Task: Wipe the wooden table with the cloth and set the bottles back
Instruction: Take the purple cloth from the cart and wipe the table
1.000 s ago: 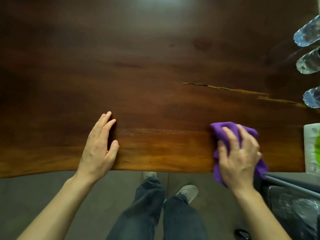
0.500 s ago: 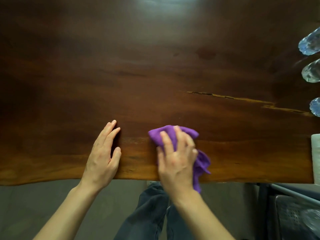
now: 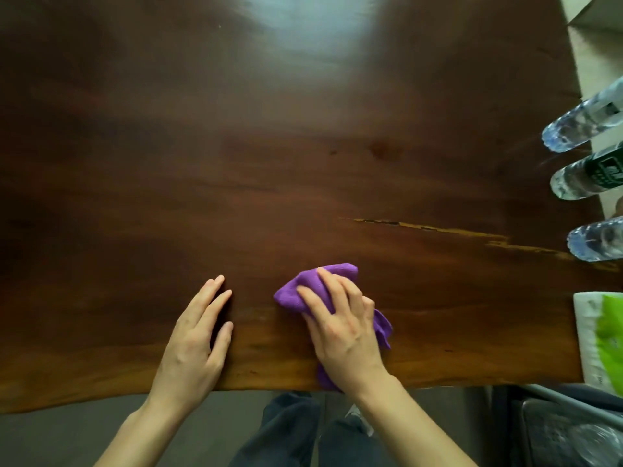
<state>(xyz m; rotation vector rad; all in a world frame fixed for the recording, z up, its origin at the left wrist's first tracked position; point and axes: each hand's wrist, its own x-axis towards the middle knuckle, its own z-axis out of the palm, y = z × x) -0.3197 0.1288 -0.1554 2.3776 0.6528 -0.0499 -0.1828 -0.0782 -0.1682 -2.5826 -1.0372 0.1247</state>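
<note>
Purple cloth bunched under pressing right hand on wooden table, left hand flat, fingers released

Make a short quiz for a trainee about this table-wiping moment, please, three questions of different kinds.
1. True or false: the left hand rests flat on the wooden table, touching no cloth.
2. What lies under the right hand? A) purple cloth B) sponge C) paper towel
3. How many clear bottles stand at the table's right edge?

Key: 1 true; 2 A; 3 three.
</note>
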